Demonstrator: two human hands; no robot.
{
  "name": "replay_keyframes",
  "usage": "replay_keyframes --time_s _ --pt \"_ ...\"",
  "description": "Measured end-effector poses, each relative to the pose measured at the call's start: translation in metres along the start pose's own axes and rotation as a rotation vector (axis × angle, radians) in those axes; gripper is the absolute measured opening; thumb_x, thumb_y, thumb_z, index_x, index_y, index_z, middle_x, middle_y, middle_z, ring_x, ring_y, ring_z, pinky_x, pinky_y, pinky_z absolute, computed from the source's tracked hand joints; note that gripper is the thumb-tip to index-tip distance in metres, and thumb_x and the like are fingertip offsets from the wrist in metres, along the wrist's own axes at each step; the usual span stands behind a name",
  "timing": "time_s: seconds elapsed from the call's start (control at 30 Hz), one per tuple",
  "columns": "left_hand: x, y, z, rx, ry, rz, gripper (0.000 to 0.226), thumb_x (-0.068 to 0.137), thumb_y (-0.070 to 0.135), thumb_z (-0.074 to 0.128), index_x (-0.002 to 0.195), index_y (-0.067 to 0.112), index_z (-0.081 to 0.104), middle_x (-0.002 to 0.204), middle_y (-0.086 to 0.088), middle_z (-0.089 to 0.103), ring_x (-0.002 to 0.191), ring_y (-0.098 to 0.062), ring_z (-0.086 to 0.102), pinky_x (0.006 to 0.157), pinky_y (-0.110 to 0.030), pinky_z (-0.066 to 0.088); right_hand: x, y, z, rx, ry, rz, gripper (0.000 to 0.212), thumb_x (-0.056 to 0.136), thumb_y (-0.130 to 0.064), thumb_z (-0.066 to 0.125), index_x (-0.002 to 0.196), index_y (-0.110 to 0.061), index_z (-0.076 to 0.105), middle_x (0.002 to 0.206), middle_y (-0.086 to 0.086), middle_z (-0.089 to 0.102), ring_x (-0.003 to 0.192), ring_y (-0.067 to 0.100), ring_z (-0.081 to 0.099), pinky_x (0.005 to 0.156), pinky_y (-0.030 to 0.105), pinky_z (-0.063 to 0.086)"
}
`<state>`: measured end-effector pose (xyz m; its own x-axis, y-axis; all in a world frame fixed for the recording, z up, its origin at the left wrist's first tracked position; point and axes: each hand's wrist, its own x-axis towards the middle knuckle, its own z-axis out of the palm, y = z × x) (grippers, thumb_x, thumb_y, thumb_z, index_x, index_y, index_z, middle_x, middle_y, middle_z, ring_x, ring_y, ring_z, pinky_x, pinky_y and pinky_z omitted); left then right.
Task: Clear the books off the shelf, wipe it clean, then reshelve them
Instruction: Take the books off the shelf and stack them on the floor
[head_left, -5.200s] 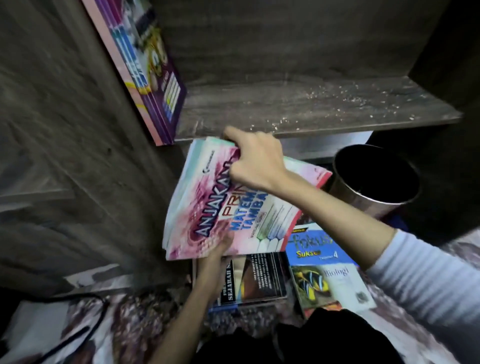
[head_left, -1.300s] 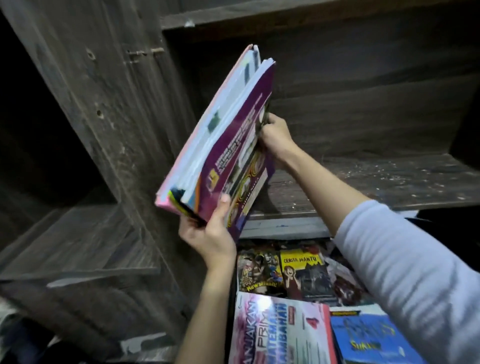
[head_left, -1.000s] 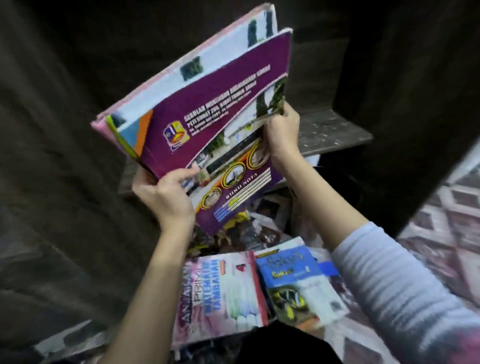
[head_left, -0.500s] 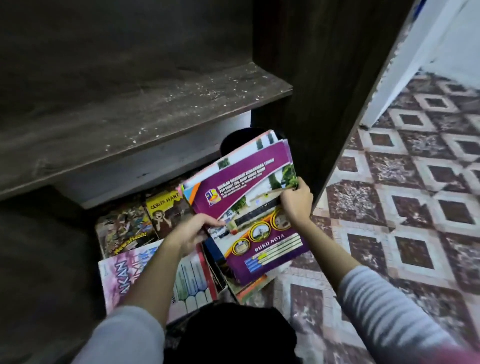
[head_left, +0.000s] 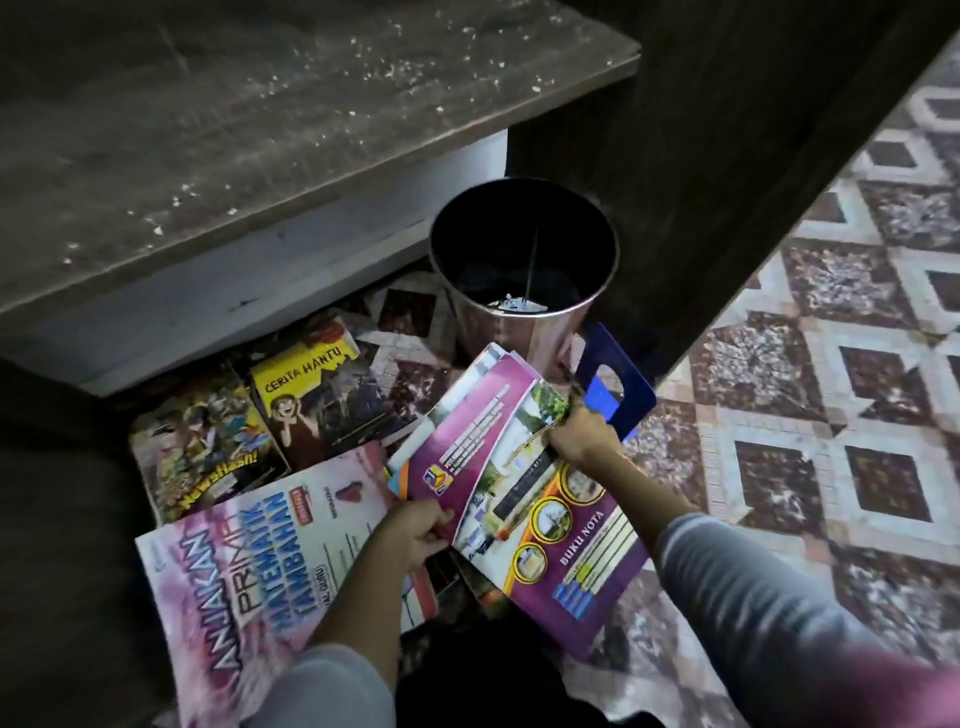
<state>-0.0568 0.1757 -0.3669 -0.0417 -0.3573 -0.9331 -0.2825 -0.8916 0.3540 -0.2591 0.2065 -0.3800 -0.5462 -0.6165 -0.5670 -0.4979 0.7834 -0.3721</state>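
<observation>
Tiled floor (head_left: 779, 364), both hands (head_left: 415, 530) (head_left: 584, 434) gripping purple notebooks (head_left: 519, 499)

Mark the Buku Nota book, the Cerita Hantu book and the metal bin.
Buku Nota book (head_left: 571, 540), head view, purple cover near the title.
Cerita Hantu book (head_left: 304, 373), head view, yellow title band.
metal bin (head_left: 540, 332), head view, outer wall below the rim.
</observation>
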Motion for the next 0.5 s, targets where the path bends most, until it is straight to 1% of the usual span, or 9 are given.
replay_keyframes --time_s 0.07,0.13,0.17,0.23,0.27,0.33,0.37,0.43,0.5 --pt "0.008 0.002 0.003 -0.031 0.025 0.007 0.020 0.092 -0.013 0.040 0.083 0.001 0.050 0.076 -0.007 0.049 0.069 -0.017 0.046 0.077 -0.034 0.045 0.008 -0.001 0.003 -0.023 -0.017 0.020 0.059 0.081 -0.023 0.059 0.134 -0.008 0.038 0.125 0.021 0.053 0.114 0.038 0.051 0.093 0.040 0.044" --pt "0.015 0.003 0.005 -0.072 0.064 0.016 0.022 0.090 -0.015 0.037 0.102 -0.001 0.050 0.076 -0.010 0.049 0.066 -0.019 0.045 0.066 -0.035 0.045 0.016 -0.004 0.009 -0.049 -0.045 0.007 0.065 0.082 -0.024 0.060 0.138 -0.006 0.031 0.130 0.023 0.048 0.120 0.040 0.046 0.097 0.042 0.042" --pt "0.018 0.003 0.006 -0.093 0.074 0.029 0.028 0.089 -0.016 0.036 0.110 -0.001 0.049 0.077 -0.011 0.049 0.066 -0.020 0.046 0.064 -0.035 0.046 0.019 -0.005 0.012 -0.059 -0.074 -0.010 0.066 0.084 -0.024 0.058 0.140 -0.006 0.027 0.132 0.024 0.045 0.123 0.041 0.044 0.100 0.044 0.041" --pt "0.021 0.003 0.006 -0.111 0.070 0.048 0.038 0.088 -0.016 0.034 0.123 -0.004 0.046 0.081 -0.012 0.050 0.069 -0.022 0.049 0.070 -0.038 0.048 0.024 -0.007 0.017 -0.079 -0.122 -0.044 0.066 0.088 -0.025 0.054 0.142 -0.007 0.022 0.136 0.026 0.040 0.126 0.042 0.040 0.104 0.047 0.037" --pt "0.020 0.004 0.007 -0.119 0.064 0.055 0.039 0.089 -0.016 0.034 0.124 -0.004 0.045 0.082 -0.012 0.051 0.070 -0.022 0.049 0.070 -0.038 0.048 0.025 -0.006 0.018 -0.082 -0.133 -0.057 0.065 0.088 -0.024 0.053 0.143 -0.008 0.021 0.136 0.025 0.040 0.126 0.042 0.040 0.104 0.048 0.037" --pt "0.017 0.006 0.008 -0.134 0.061 0.075 0.036 0.090 -0.015 0.034 0.120 -0.002 0.048 0.082 -0.012 0.052 0.071 -0.023 0.050 0.068 -0.037 0.047 0.028 -0.004 0.017 -0.051 -0.141 -0.083 0.061 0.088 -0.020 0.051 0.142 -0.009 0.024 0.133 0.024 0.043 0.122 0.042 0.043 0.102 0.048 0.040" --pt "0.014 0.006 0.008 -0.132 0.056 0.087 0.034 0.090 -0.015 0.034 0.118 -0.001 0.048 0.082 -0.012 0.052 0.071 -0.023 0.050 0.070 -0.037 0.047 0.028 -0.003 0.016 -0.033 -0.144 -0.094 0.061 0.087 -0.018 0.050 0.142 -0.010 0.024 0.131 0.024 0.045 0.119 0.041 0.045 0.100 0.047 0.041" --pt "0.005 0.006 0.007 -0.099 0.029 0.077 0.030 0.090 -0.015 0.035 0.112 0.000 0.047 0.082 -0.012 0.052 0.072 -0.021 0.050 0.074 -0.035 0.046 0.026 -0.002 0.014 -0.026 -0.147 -0.116 0.067 0.088 -0.015 0.052 0.147 -0.011 0.020 0.131 0.023 0.046 0.117 0.040 0.047 0.099 0.045 0.043" --pt "0.002 0.007 0.007 -0.016 0.023 0.070 0.022 0.090 -0.012 0.035 0.104 0.001 0.048 0.082 -0.011 0.053 0.072 -0.020 0.050 0.075 -0.032 0.045 0.022 -0.004 0.013 -0.069 -0.134 -0.153 0.071 0.088 -0.019 0.055 0.149 -0.014 0.017 0.137 0.022 0.041 0.122 0.040 0.044 0.102 0.046 0.041"
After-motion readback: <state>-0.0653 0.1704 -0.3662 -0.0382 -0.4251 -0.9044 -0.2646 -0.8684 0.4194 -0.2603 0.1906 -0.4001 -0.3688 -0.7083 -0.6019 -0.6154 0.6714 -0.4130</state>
